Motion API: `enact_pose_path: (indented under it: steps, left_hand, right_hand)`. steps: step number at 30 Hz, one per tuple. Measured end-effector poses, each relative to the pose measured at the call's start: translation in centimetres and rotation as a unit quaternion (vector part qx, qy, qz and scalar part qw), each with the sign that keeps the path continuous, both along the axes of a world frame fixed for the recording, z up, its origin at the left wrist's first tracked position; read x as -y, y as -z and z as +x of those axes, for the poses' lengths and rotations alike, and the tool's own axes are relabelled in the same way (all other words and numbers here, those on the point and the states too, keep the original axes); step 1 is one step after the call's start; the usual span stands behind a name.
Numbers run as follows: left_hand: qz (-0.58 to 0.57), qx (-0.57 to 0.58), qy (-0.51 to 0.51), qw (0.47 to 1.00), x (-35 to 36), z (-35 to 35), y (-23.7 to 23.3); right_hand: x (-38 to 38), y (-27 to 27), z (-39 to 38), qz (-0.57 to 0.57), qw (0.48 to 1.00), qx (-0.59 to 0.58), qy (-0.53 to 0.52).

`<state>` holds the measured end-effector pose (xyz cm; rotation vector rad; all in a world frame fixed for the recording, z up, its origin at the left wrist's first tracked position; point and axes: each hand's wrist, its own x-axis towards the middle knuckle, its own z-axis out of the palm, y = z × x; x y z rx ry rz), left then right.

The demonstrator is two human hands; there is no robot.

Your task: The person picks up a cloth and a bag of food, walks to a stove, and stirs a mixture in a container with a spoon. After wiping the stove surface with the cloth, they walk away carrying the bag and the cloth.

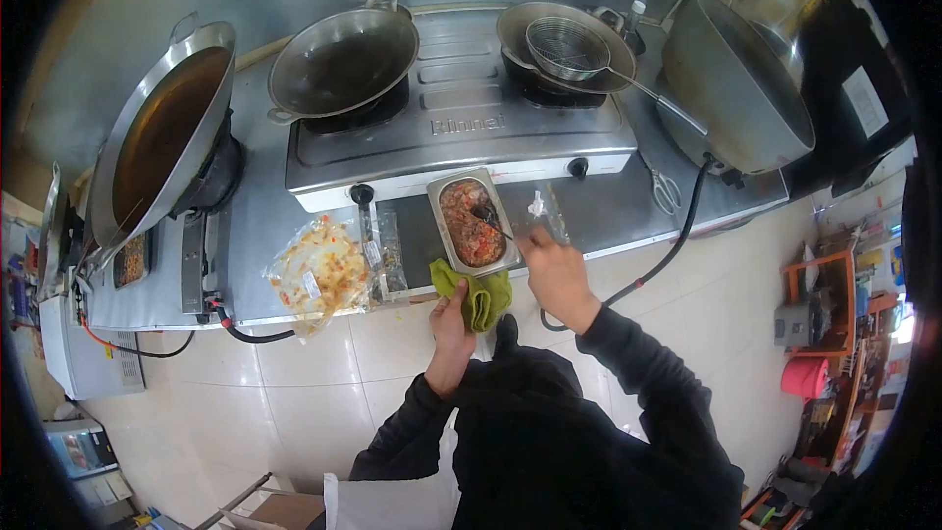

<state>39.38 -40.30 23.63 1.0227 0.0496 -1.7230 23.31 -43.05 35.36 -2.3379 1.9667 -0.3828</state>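
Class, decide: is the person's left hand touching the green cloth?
Touching. The head view shows the left hand closed on the lower edge of the green cloth, with no gap between them.

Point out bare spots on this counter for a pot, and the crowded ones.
Bare steel counter lies between the clear plastic bag and the scissors, and the stove top is bare between its two burners. Crowded: the front edge from the food bag past the food tray to the green cloth, with the left hand and right hand there.
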Motion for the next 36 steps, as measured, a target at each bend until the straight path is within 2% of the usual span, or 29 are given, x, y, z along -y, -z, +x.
enact_pose_path:
  steps: [5,8,11,14,16,17,18,19,20,23,26,29,30,36]
  left_hand:
    - [-0.015,0.005,0.006,1.000,-0.2,0.0,-0.7]
    - [-0.021,-0.006,-0.002,1.000,-0.1,-0.1,-0.2]
    - [-0.049,0.004,-0.021,0.999,-0.1,-0.4,0.3]
    - [-0.055,0.032,-0.026,0.998,0.0,-0.4,0.9]
    - [-0.037,0.038,-0.033,0.998,0.1,-0.2,0.5]
    - [-0.029,0.039,-0.038,0.998,0.2,-0.3,0.3]
    - [-0.027,0.038,-0.039,0.998,0.3,-0.2,0.5]
    - [-0.025,0.037,-0.040,0.998,0.4,-0.1,0.8]
    - [-0.022,0.037,-0.039,0.998,0.3,0.1,1.1]
    - [-0.014,0.031,-0.041,0.999,0.5,0.5,0.5]
    - [-0.014,0.044,-0.048,0.998,0.7,0.5,0.4]
    - [-0.022,0.060,-0.051,0.997,0.7,0.6,0.0]
    - [-0.018,0.060,-0.050,0.997,0.7,0.6,0.0]
    - [-0.020,0.068,-0.044,0.997,0.8,0.6,0.5]
  right_hand:
    - [3.2,-4.9,1.8,0.034,0.990,-0.116,-0.075]
    - [5.4,-5.2,5.2,0.051,0.977,-0.146,-0.149]
    - [7.8,-4.3,7.6,-0.047,0.961,-0.130,-0.238]
    - [13.1,-0.2,7.6,0.071,0.979,-0.101,-0.165]
    - [15.2,1.9,4.8,0.160,0.964,-0.119,-0.174]
    - [15.0,1.1,3.2,0.182,0.954,-0.124,-0.201]
    - [14.6,-0.7,2.2,0.250,0.950,-0.092,-0.166]
    - [15.6,1.4,0.3,0.323,0.936,-0.043,-0.137]
    - [14.9,1.2,-1.0,0.359,0.926,0.076,-0.089]
    - [13.6,4.7,-5.0,0.389,0.856,0.339,-0.037]
    - [11.1,4.6,-6.1,0.427,0.790,0.434,0.072]
    - [8.7,6.9,-6.4,0.388,0.756,0.519,0.095]
    - [8.1,8.1,-6.7,0.394,0.730,0.548,0.106]
    - [4.0,7.9,-5.5,0.302,0.728,0.606,0.104]
